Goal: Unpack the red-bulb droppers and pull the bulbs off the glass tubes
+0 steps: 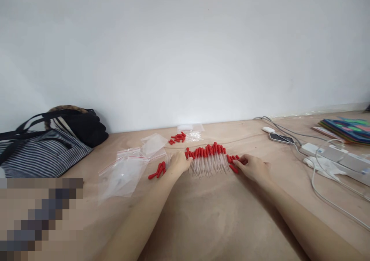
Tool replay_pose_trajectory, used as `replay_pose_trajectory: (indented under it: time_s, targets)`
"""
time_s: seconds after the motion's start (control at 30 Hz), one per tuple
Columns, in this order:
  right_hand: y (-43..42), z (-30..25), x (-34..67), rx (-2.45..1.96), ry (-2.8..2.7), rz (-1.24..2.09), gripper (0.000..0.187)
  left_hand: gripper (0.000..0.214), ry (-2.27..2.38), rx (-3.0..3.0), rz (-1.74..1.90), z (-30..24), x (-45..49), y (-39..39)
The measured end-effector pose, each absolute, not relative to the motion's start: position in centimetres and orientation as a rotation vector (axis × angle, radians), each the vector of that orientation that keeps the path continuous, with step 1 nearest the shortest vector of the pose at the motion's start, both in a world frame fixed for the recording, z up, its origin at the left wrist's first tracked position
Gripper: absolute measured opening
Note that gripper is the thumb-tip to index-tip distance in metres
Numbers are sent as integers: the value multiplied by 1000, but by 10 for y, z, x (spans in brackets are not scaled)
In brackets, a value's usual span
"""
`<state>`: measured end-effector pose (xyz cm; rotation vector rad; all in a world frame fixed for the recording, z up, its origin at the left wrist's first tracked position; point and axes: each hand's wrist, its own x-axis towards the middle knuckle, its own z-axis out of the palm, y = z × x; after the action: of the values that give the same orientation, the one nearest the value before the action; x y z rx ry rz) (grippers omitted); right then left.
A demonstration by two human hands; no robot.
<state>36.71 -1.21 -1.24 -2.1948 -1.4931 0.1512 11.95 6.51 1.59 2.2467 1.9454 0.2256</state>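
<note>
A row of droppers (210, 160), clear thin tubes with red rubber bulbs on top, lies across the middle of the table. At its left end is my left hand (179, 164), thumb pointing right beside the bulbs; its other fingers are hidden. More clear tubes (168, 159) show just left of that hand. My right hand (256, 168) is at the row's right end, thumb and forefinger closed at a small group of loose red rubber bulbs (234, 169). The fingertips appear to pinch one of them.
Several red bulbs (160, 170) lie left of my left hand. Plastic zip bags (123, 174) are further left, near a striped bag (60, 151). More bulbs (177, 138) and a pack of tubes (194, 133) sit by the wall. A phone (281, 138), cables and a power strip (335, 157) are right.
</note>
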Motion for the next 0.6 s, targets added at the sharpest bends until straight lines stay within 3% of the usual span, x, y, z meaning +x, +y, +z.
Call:
replay_pose_trajectory:
  time_s: [0.27, 0.5, 0.6]
  targets:
    - [-13, -12, 366, -2117, -1419, 32, 36, 26, 1951, 2330, 274, 24, 120, 56]
    - [-29, -17, 319, -1425, -1728, -306, 24, 19, 1628, 2840, 407, 27, 77, 1]
    - [-41, -17, 281, -1143, -1904, -370, 32, 25, 1362, 3270, 580, 11, 56, -16]
